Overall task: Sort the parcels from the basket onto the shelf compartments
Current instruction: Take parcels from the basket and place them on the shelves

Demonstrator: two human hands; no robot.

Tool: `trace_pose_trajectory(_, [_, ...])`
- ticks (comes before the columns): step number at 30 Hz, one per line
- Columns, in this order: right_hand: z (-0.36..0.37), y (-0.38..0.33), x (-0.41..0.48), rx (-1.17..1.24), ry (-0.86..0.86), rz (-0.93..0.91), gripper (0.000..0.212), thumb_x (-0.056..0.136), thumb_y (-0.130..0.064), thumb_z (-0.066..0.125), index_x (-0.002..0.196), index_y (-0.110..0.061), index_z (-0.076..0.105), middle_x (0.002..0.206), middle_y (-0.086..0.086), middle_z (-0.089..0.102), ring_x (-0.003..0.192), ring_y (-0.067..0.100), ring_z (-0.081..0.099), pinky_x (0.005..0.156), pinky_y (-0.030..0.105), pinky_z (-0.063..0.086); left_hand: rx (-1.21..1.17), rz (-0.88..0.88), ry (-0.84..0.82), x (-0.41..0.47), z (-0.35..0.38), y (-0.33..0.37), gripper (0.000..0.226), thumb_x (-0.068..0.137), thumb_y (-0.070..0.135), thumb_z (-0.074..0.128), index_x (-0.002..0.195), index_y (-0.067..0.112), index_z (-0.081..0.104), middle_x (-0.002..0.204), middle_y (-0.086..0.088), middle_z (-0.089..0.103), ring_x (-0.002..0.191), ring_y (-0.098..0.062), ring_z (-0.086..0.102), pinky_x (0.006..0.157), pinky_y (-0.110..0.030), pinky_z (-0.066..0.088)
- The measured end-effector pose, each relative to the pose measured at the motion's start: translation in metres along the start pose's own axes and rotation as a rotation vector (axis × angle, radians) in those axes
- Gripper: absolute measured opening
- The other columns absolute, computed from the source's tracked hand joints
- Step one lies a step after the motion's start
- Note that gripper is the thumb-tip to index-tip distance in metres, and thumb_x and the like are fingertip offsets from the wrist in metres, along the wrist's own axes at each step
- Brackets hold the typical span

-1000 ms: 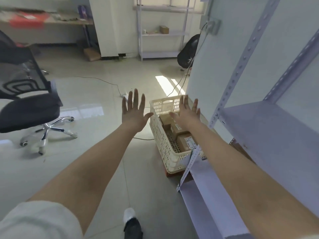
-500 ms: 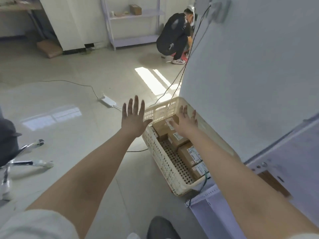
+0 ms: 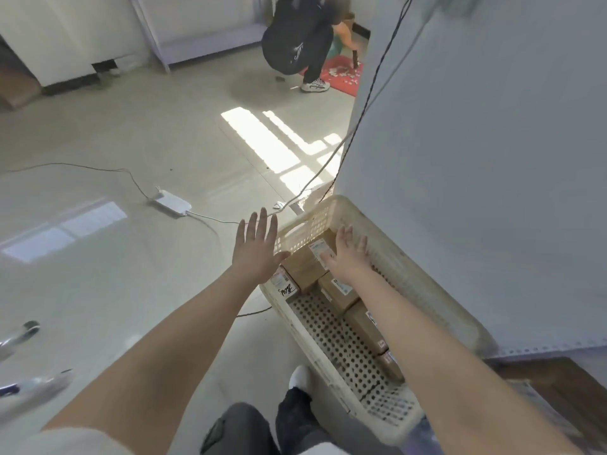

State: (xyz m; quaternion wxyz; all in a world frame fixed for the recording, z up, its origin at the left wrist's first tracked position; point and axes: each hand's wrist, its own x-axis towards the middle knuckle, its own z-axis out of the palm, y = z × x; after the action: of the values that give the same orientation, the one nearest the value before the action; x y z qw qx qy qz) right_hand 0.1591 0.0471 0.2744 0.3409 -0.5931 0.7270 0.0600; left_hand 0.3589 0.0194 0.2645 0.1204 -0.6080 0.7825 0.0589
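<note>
The cream basket (image 3: 345,349) stands on the floor (image 3: 131,290) with its long axis running away from the wearer, its right side close along a white panel (image 3: 476,159). Brown parcels (image 3: 338,290) with white labels lie inside, strung in a row along the right wall and bunched at the far end; the left part of the perforated bottom is bare. Most lie with their long sides roughly along the basket, while the top parcel (image 3: 303,267) at the far end sits skewed across the others. The right hand (image 3: 349,257) is over that top parcel with fingers straight and spread, gripping nothing; whether it touches the box cannot be told. The left hand (image 3: 256,251) is flat and open too, fingers straight, just outside the basket's left rim with the thumb reaching toward it. The floor is pale glossy tile with a patch of sunlight (image 3: 262,139). A white power strip (image 3: 172,203) lies on it to the left, its cord trailing off. Dark cables (image 3: 371,93) hang down the panel's edge. Farther back a person (image 3: 302,37) in dark clothes crouches by a red mat (image 3: 345,73), near a pale shelf (image 3: 203,44). The wearer's white shoe (image 3: 300,377) is beside the basket's near end.
</note>
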Motion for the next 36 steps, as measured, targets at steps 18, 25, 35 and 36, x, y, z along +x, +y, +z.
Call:
trace_pose_trajectory(18, [0.147,0.027,0.174,0.758,-0.330,0.613,0.082,0.102,-0.049,0.039,0.157,-0.011,-0.009,0.165,0.009,-0.002,0.150,0.034,0.012,0.118,0.046,0.023,0.273,0.421,-0.353,0.165,0.136,-0.013,0.081,0.100,0.060,0.019,0.153,0.011,-0.020,0.158,-0.011,-0.027,0.148,-0.027,-0.020,0.121,-0.041,-0.010])
trace_pose_trajectory(25, [0.243,0.031,0.239,1.002,-0.353,0.712,0.086,0.098,-0.044,0.053,0.157,-0.010,-0.001,0.164,0.009,0.008,0.149,0.030,0.020,0.117,0.040,0.026,0.103,0.327,-0.555,0.192,0.226,0.007,0.081,0.100,0.058,0.023,0.155,0.011,-0.011,0.162,-0.013,-0.017,0.150,-0.031,-0.008,0.121,-0.045,0.001])
trace_pose_trajectory(35, [0.339,0.029,0.322,1.224,-0.270,0.871,0.088,0.095,-0.039,0.060,0.157,-0.008,0.005,0.164,0.012,0.010,0.149,0.031,0.019,0.118,0.042,0.024,0.255,0.162,-0.961,0.224,0.312,0.004,0.086,0.097,0.064,0.025,0.154,0.013,-0.014,0.160,-0.014,-0.021,0.150,-0.035,-0.009,0.120,-0.046,0.003])
trace_pose_trajectory(36, [0.345,0.027,0.329,1.273,-0.243,0.872,0.089,0.094,-0.040,0.061,0.156,-0.007,0.006,0.164,0.012,0.011,0.149,0.031,0.019,0.118,0.042,0.023,0.278,0.165,-0.975,0.227,0.314,0.006,0.085,0.098,0.063,0.024,0.155,0.013,-0.013,0.161,-0.014,-0.019,0.150,-0.035,-0.009,0.120,-0.046,0.003])
